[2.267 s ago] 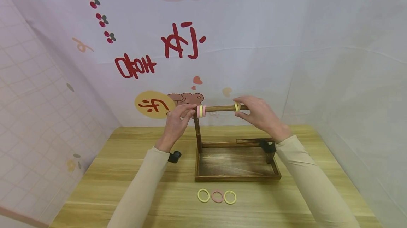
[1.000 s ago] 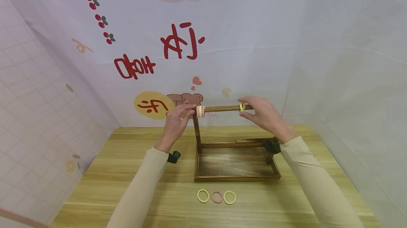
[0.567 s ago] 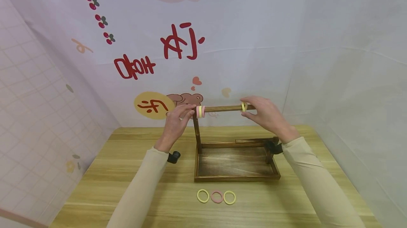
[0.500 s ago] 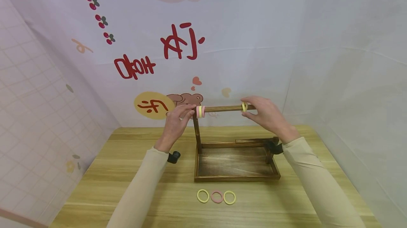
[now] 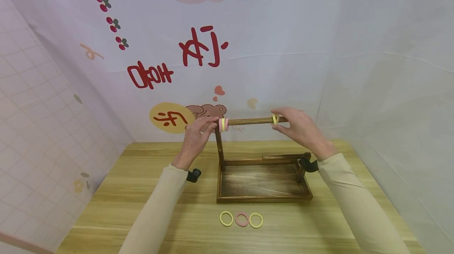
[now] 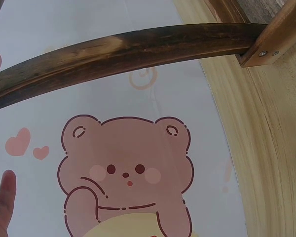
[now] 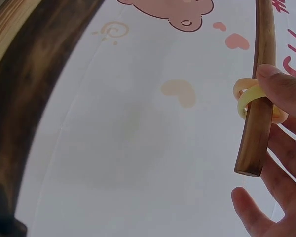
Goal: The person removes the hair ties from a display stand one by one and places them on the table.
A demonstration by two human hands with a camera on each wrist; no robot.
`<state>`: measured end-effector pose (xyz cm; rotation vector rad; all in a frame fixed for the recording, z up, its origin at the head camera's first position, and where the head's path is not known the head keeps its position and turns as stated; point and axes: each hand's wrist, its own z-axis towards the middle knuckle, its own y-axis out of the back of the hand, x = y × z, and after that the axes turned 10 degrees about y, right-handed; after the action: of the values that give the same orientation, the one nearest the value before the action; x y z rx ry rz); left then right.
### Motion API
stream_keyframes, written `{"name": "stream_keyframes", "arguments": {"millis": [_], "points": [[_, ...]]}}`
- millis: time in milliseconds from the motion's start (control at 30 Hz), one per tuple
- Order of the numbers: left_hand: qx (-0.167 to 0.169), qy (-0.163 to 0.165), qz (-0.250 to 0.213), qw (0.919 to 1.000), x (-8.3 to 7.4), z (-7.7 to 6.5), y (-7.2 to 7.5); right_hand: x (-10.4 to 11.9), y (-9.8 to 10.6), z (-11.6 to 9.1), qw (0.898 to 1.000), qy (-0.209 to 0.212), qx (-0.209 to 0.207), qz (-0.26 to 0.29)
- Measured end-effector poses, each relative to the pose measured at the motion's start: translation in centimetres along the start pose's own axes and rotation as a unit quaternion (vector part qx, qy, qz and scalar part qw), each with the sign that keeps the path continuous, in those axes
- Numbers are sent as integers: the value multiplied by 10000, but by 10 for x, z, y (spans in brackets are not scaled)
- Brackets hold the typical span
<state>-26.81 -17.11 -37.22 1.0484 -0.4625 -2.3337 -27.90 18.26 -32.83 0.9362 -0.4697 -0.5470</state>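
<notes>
Near the free right end of the wooden rod (image 5: 252,121), my right hand (image 5: 301,128) pinches two crossed yellow rings (image 5: 275,119) that encircle it. In the right wrist view, the thumb presses a yellow ring (image 7: 251,96) against the rod, and the second ring looks more orange. My left hand (image 5: 196,136) grips the top of the stand's upright post (image 5: 220,147) between thumb and index finger, at the rod's left end. Beside those fingertips, pink and yellow rings (image 5: 224,124) sit together on the rod. The left wrist view cuts off most of that hand.
The dark wooden stand's tray base (image 5: 262,199) rests on the table (image 5: 149,199), with a lower bar (image 5: 283,157) at its back right. In front of it lie two yellow rings (image 5: 226,218) and a pink ring (image 5: 242,219). A printed curtain (image 5: 283,49) hangs behind.
My right hand has slid the two yellow rings rightward along the rod, closer to its free end. The left hand stays at the post, and the rings on the table have not moved.
</notes>
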Motion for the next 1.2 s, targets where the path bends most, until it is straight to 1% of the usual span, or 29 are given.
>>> {"name": "stream_keyframes", "arguments": {"millis": [167,667,867,1200], "points": [[-12,-36,-11,10000,0,0,0,-1,2,-2,10000,-56,63,38],[28,54,-8,10000,1,0,0,-6,6,-7,9999,-114,53,83],[8,-4,33,10000,0,0,0,-7,8,-9,9999,-123,24,93],[21,28,14,10000,0,-1,0,-11,10,-12,10000,-75,-47,9]]}}
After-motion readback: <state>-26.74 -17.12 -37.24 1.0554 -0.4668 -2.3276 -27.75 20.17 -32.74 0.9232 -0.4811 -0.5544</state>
